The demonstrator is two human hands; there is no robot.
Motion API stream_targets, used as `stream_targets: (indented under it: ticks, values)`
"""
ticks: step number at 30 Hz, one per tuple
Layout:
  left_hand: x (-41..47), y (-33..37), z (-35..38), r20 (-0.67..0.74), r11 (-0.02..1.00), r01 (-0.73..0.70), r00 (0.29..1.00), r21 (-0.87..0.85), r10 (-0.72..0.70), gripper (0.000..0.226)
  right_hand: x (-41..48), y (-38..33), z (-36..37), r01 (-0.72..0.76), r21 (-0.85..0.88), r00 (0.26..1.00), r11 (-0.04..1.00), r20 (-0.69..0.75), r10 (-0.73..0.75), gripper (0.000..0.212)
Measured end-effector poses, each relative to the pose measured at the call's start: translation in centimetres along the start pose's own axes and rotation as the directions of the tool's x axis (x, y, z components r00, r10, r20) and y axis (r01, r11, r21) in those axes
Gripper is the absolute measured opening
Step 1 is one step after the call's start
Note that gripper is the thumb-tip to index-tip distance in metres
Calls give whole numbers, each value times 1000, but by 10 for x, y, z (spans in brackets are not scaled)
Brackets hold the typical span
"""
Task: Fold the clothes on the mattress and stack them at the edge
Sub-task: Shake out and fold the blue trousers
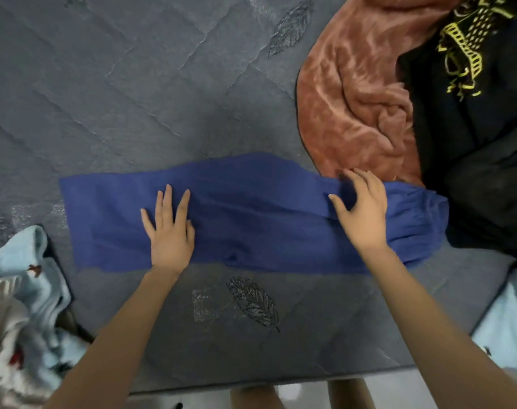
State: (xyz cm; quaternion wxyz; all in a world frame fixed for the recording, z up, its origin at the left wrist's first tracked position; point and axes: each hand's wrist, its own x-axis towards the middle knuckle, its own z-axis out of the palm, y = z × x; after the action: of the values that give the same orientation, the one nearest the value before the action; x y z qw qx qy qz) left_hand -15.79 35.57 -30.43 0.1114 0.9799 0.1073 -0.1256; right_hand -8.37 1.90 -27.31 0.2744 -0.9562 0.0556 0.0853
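Observation:
A blue garment [251, 214] lies folded into a long horizontal strip on the grey quilted mattress [118, 98], near its front edge. My left hand [170, 228] rests flat on the strip's left-middle part, fingers spread. On the strip's right part, near the gathered end, my right hand [362, 208] lies with fingers apart and slightly curled. Neither hand grips the cloth.
A rust-orange plush cloth [357, 93] and a black garment with yellow print [469, 107] are heaped at the right. A light blue patterned fabric [24, 290] sits at the left front edge, with more light blue fabric [508, 317] at the right front. The mattress edge [251, 382] runs below my arms.

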Motion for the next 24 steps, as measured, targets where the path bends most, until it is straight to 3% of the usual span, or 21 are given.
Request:
stream_targets:
  ticks: [4, 8, 12, 15, 18, 21, 24]
  values:
    - [-17, 90, 11, -53, 986, -101, 994, -133, 94, 53, -3, 30, -39, -23, -35, 1000, 999, -21, 22, 52]
    - [-43, 189, 39, -9, 952, -280, 960, -125, 281, 55, -15, 70, -65, -89, -65, 996, 994, -23, 88, 57]
    - [-61, 257, 75, 237, 887, -458, 869, 56, 434, 56, -17, 115, -81, -214, -109, 974, 971, 51, 220, 75]
    - [-68, 279, 91, 373, 910, -399, 866, 113, 333, 59, -15, 144, -85, -249, -109, 950, 962, 165, 265, 78]
    - [-74, 298, 84, 369, 951, -298, 896, 81, 249, 57, -13, 162, -85, -382, 78, 909, 921, 215, 358, 48]
    - [-82, 324, 74, 355, 978, -199, 912, -60, 207, 53, -14, 168, -90, -433, 237, 894, 870, 240, 379, 18]
    - [-87, 353, 65, 277, 940, -114, 938, -321, 209, 49, -16, 159, -101, -400, 427, 917, 811, 200, 346, 15]
